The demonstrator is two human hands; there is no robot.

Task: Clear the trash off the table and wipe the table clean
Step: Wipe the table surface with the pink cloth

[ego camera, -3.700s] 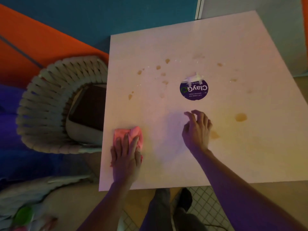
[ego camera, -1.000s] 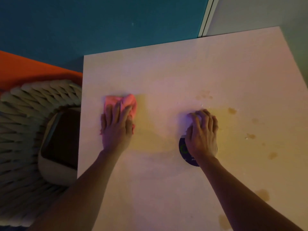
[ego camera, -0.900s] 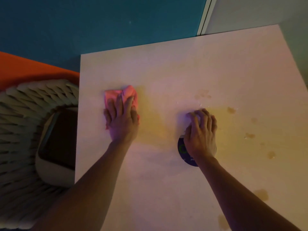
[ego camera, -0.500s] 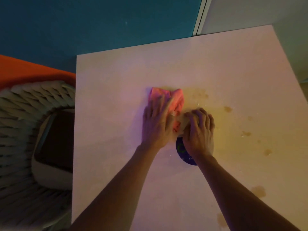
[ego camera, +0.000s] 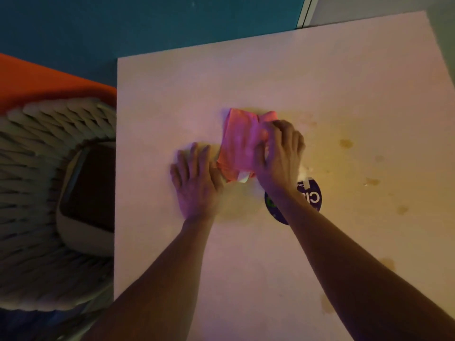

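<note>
A pink cloth (ego camera: 240, 143) lies folded on the white table (ego camera: 270, 267) near its middle. My right hand (ego camera: 279, 156) grips the cloth's right side with curled fingers. My left hand (ego camera: 197, 178) lies flat on the table just left of the cloth, fingers spread, its thumb side touching the cloth's lower corner. A round dark purple sticker (ego camera: 310, 200) shows below my right wrist, partly hidden by my forearm. Several brownish spill spots (ego camera: 346, 143) dot the table's right half.
A woven rope chair (ego camera: 44, 193) with a dark seat cushion (ego camera: 91, 183) stands against the table's left edge. An orange surface (ego camera: 37, 80) and a teal wall (ego camera: 147, 25) lie beyond. More stains (ego camera: 325, 303) sit near the table's front right.
My left hand slid the cloth rightward across the table, then let go and now lies flat beside it. My right hand left the sticker and took hold of the cloth.
</note>
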